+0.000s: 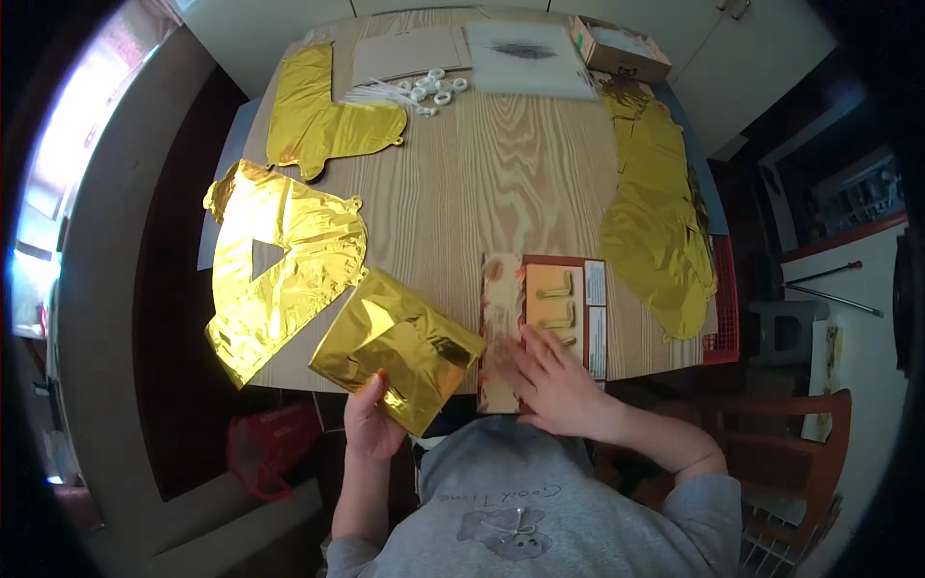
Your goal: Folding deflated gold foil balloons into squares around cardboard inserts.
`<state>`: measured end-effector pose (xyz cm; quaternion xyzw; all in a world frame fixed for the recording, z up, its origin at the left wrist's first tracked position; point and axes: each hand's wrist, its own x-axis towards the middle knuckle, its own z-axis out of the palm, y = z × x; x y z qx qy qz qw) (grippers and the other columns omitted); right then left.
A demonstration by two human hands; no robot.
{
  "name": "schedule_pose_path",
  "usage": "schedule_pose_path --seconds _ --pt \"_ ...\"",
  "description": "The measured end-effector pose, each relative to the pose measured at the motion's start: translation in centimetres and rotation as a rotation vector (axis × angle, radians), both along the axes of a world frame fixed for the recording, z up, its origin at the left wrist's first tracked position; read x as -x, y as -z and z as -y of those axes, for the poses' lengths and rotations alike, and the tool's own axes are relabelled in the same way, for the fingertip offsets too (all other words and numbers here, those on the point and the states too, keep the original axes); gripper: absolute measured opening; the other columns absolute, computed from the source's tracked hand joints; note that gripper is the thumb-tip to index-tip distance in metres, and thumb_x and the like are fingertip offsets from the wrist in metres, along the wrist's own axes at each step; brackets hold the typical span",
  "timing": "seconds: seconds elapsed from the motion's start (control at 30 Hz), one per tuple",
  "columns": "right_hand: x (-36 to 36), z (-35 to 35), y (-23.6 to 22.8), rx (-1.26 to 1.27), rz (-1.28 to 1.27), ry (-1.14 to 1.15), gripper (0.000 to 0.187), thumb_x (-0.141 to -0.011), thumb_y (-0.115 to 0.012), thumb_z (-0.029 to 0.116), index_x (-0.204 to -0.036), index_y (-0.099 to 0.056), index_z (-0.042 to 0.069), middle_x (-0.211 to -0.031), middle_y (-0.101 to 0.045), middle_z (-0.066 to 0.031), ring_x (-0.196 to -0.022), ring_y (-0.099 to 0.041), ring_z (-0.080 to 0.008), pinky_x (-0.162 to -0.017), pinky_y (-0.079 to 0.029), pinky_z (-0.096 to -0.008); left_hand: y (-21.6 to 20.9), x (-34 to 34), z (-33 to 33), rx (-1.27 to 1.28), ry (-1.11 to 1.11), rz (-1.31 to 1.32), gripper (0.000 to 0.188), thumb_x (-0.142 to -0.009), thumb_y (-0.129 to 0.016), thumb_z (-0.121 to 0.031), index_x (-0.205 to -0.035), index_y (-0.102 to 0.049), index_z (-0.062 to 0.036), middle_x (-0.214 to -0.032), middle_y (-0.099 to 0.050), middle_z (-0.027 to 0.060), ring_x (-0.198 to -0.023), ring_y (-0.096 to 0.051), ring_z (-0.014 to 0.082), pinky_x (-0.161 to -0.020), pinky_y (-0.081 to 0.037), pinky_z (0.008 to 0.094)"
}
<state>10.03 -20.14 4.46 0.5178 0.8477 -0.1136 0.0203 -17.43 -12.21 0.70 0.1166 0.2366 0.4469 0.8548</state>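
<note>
My left hand [374, 424] grips a folded gold foil balloon [405, 337] by its lower edge, thumb on top, over the table's front edge. My right hand [559, 385] lies on a flat printed packet [547, 299], fingers stretched out and partly covering it. The packet has a brown patterned strip at left and an orange panel with gold shapes. Left of the folded balloon, a flat gold foil balloon with a triangular hole [313, 226] is spread out. Farther back lies an L-shaped gold foil balloon [308, 111]. Another long, crumpled gold one [650, 212] lies along the right side.
At the back are small white rings [442, 97], thin white sticks [371, 93], a grey-white sheet [405, 50], a clear plastic sleeve [530, 72] and a cardboard box [621, 63]. A red basket [723, 289] stands past the right edge, a wooden chair [829, 433] below.
</note>
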Motion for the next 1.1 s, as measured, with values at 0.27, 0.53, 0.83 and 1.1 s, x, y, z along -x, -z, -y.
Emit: schedule_pose_path --seconds 0.27,0.53,0.83,1.1 --pt "-4.9 0.2 -12.9 -0.277 -0.391 0.167 0.025 -0.083 -0.071 0.014 -0.105 -0.069 0.003 -0.085 -0.072 -0.0113 -0.074 -0.072 -0.0247 -0.060 -0.055 -0.0318 0.3 3.3 -1.0 -0.142 -0.078 0.161 0.038 -0.103 -0.039 -0.018 -0.134 -0.051 0.0014 -0.142 -0.050 0.0183 -0.132 -0.047 0.0346 -0.111 -0.034 0.0564" --pt "-12.2 -12.2 -15.2 0.239 -0.793 0.348 0.038 -0.094 -0.062 0.024 -0.124 -0.059 0.002 -0.100 -0.072 -0.0077 -0.085 -0.066 -0.0162 -0.075 -0.051 -0.0288 -0.5 2.7 -0.1 -0.228 -0.013 0.281 0.043 -0.101 -0.042 -0.016 -0.141 -0.044 -0.0007 -0.143 -0.049 0.0177 -0.133 -0.045 0.0344 -0.112 -0.032 0.0565" --pt "-10.9 -15.1 -3.5 0.236 -0.877 0.507 0.020 -0.098 -0.056 0.020 -0.103 -0.062 0.002 -0.087 -0.065 -0.0013 -0.081 -0.058 -0.0083 -0.073 -0.047 -0.0256 -0.4 5.4 0.0 -0.154 -0.114 0.123 0.039 -0.099 -0.047 -0.014 -0.136 -0.049 -0.0005 -0.141 -0.051 0.0162 -0.130 -0.048 0.0332 -0.110 -0.037 0.0533" --pt "-4.8 -1.8 1.4 0.416 -1.478 1.022 0.030 -0.102 -0.045 0.010 -0.130 -0.039 0.006 -0.099 -0.065 -0.0092 -0.085 -0.067 -0.0172 -0.072 -0.059 -0.0310 -0.9 2.3 1.8 0.019 -0.159 0.185 0.038 -0.102 -0.041 -0.021 -0.131 -0.055 0.0004 -0.139 -0.052 0.0186 -0.130 -0.048 0.0350 -0.110 -0.036 0.0539"
